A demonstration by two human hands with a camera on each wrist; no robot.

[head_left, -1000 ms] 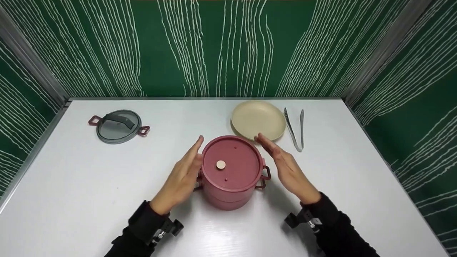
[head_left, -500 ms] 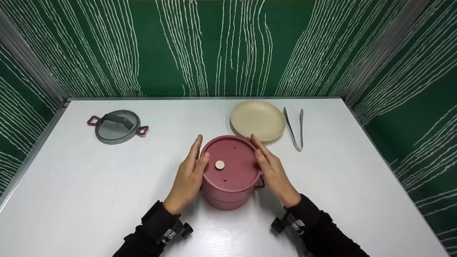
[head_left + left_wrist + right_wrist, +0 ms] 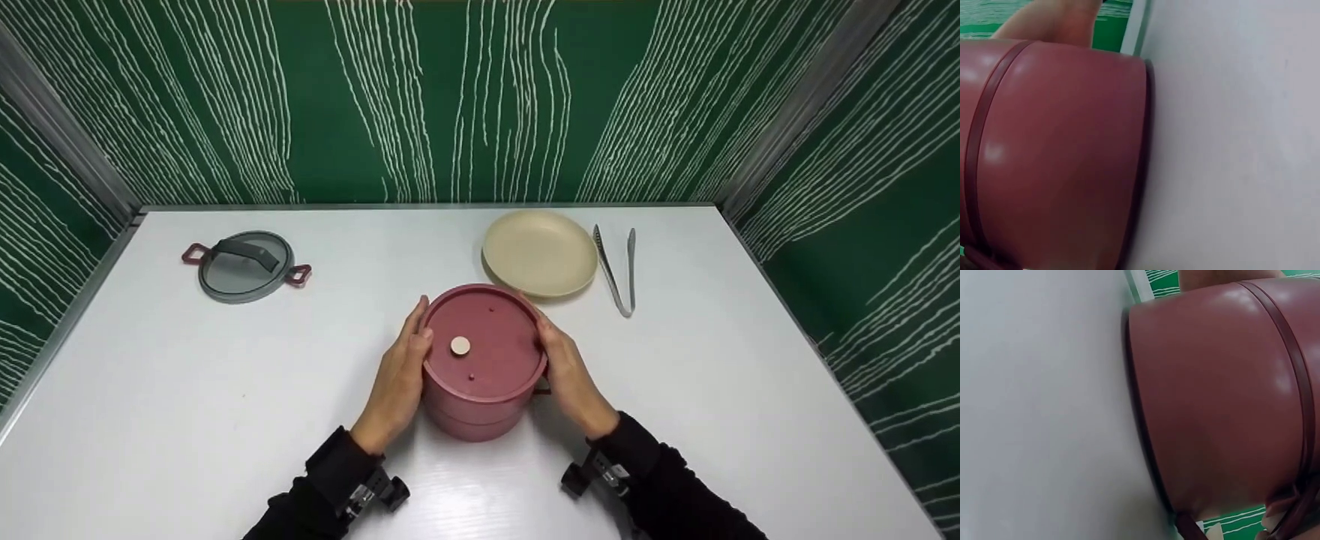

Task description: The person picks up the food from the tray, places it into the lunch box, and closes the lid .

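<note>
A red two-tier pot (image 3: 480, 412) stands on the white table, with a seam round its side. Its flat red lid (image 3: 495, 352) bears a cream knob (image 3: 460, 346). My left hand (image 3: 397, 379) holds the upper tier from the left, thumb near the lid's rim. From the right, my right hand (image 3: 574, 379) holds the same tier, its fingers reaching round the far side. A small loop handle (image 3: 542, 387) shows below the right palm. Both wrist views are filled by the pot's glossy lower wall (image 3: 1067, 152), whose base is right at the tabletop (image 3: 1044, 410).
Behind the pot lies a beige plate (image 3: 540, 251), with metal tongs (image 3: 619, 281) standing spread beside it on the right. At the back left is a grey glass lid (image 3: 246, 266) with a dark strap-like handle and two red side loops. Green walls (image 3: 495, 97) enclose the table.
Both hands have come inward from beside the pot, and their fingers and thumbs have closed round its upper sides. The pot, plate, tongs and grey lid stay put.
</note>
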